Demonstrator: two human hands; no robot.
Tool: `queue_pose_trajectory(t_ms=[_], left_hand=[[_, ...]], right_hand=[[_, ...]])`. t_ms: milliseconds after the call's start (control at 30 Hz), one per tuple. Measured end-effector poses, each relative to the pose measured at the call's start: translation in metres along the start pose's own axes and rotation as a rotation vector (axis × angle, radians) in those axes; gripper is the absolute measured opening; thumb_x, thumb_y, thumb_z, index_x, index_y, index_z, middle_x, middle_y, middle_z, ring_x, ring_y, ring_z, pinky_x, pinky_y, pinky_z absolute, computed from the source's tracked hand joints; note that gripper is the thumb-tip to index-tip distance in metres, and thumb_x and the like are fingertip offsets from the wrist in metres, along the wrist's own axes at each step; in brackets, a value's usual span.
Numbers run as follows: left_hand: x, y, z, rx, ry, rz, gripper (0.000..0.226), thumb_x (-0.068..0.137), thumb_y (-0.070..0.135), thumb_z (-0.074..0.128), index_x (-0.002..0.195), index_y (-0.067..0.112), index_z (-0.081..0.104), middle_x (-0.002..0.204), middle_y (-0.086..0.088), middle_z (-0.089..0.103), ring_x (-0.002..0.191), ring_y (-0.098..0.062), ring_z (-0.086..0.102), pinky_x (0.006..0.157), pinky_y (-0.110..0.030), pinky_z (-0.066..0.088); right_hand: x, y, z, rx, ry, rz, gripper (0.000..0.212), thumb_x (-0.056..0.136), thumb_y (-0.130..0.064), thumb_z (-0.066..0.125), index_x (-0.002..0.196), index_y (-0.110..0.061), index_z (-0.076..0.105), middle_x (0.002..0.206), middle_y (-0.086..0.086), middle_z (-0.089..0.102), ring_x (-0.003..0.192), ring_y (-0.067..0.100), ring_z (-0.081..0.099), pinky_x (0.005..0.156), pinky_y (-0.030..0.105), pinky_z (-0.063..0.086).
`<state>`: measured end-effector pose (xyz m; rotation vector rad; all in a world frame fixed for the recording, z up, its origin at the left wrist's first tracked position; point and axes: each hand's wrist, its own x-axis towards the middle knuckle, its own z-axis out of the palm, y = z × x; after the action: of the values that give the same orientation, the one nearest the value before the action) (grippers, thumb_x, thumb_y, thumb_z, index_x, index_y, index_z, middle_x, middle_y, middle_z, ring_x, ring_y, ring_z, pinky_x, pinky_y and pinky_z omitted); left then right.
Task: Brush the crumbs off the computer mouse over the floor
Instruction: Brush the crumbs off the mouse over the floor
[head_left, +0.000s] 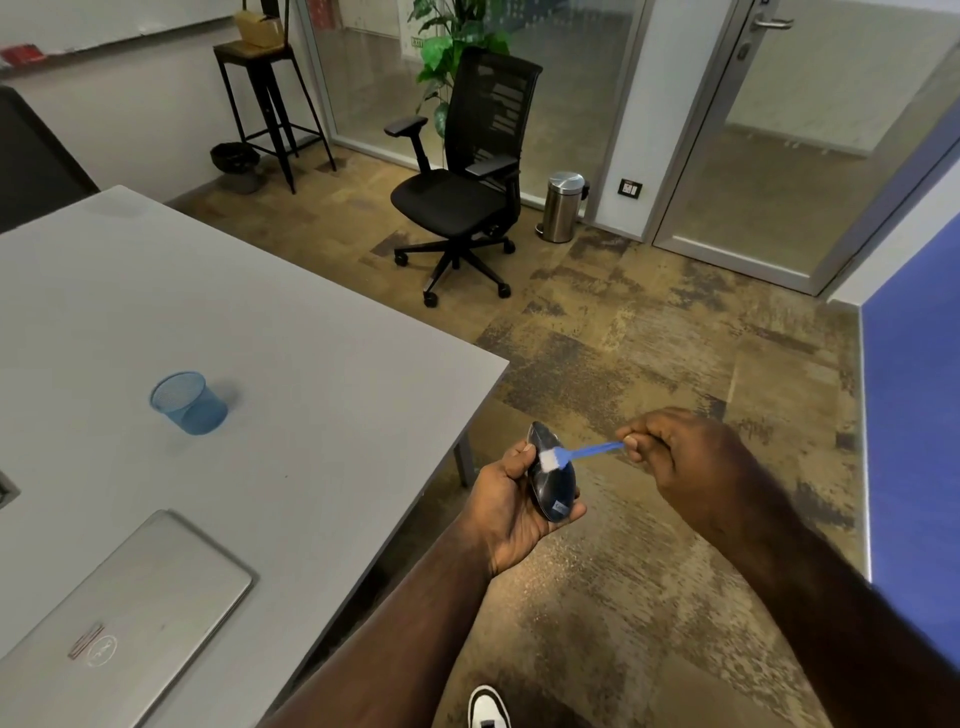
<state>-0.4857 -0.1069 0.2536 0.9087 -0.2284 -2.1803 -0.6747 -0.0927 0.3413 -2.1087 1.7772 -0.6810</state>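
Note:
My left hand (511, 506) grips a dark computer mouse (553, 480), tilted on its side, out past the table corner and above the brown carpet floor (623, 364). My right hand (680, 457) pinches the handle of a small blue brush (587, 451). The brush's white bristles rest on the upper half of the mouse. No crumbs are visible at this size.
A grey table (234, 322) on the left carries a blue mesh cup (189, 402) and a closed silver laptop (119, 623). A black office chair (462, 176), steel pedal bin (561, 208) and glass door stand beyond. A blue wall panel (909, 415) is at right, and my shoe (488, 709) below.

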Motion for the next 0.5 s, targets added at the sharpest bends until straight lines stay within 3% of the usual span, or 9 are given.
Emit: queue_pose_trajectory(t_ms=[67, 167, 333, 500], left_hand=[[-0.001, -0.001, -0.001, 0.017, -0.011, -0.003, 0.045, 0.098, 0.032, 0.043, 0.139, 0.013, 0.044, 0.099, -0.019, 0.06, 0.079, -0.032, 0.063, 0.064, -0.041, 0.06], [-0.002, -0.001, -0.003, 0.033, -0.026, -0.006, 0.041, 0.098, 0.032, 0.041, 0.134, 0.015, 0.046, 0.094, -0.019, 0.062, 0.075, -0.03, 0.063, 0.058, -0.036, 0.055], [-0.003, -0.002, -0.006, 0.051, -0.068, -0.011, 0.041, 0.099, 0.034, 0.039, 0.134, 0.016, 0.051, 0.093, -0.017, 0.062, 0.077, -0.03, 0.063, 0.054, -0.036, 0.054], [-0.003, 0.0, -0.008, 0.091, -0.042, -0.015, 0.048, 0.098, 0.038, 0.038, 0.138, 0.013, 0.049, 0.107, -0.02, 0.056, 0.079, -0.03, 0.06, 0.055, -0.034, 0.052]], right_hand=[[0.002, 0.0, -0.001, 0.009, 0.026, -0.004, 0.016, 0.091, -0.013, 0.059, 0.094, -0.019, 0.073, 0.08, -0.009, 0.065, 0.072, 0.002, 0.06, 0.061, 0.016, 0.045], [0.003, -0.001, 0.0, 0.036, -0.091, -0.028, 0.017, 0.09, -0.013, 0.06, 0.096, -0.022, 0.073, 0.08, -0.013, 0.065, 0.073, 0.002, 0.062, 0.062, 0.02, 0.052], [0.012, 0.006, -0.001, -0.002, 0.114, 0.036, 0.015, 0.09, -0.012, 0.06, 0.09, -0.018, 0.073, 0.074, -0.011, 0.062, 0.069, 0.003, 0.06, 0.059, 0.014, 0.042], [0.011, 0.006, -0.006, 0.063, -0.01, -0.041, 0.018, 0.09, -0.011, 0.06, 0.095, -0.023, 0.073, 0.077, -0.015, 0.066, 0.069, 0.0, 0.062, 0.058, 0.008, 0.045]])
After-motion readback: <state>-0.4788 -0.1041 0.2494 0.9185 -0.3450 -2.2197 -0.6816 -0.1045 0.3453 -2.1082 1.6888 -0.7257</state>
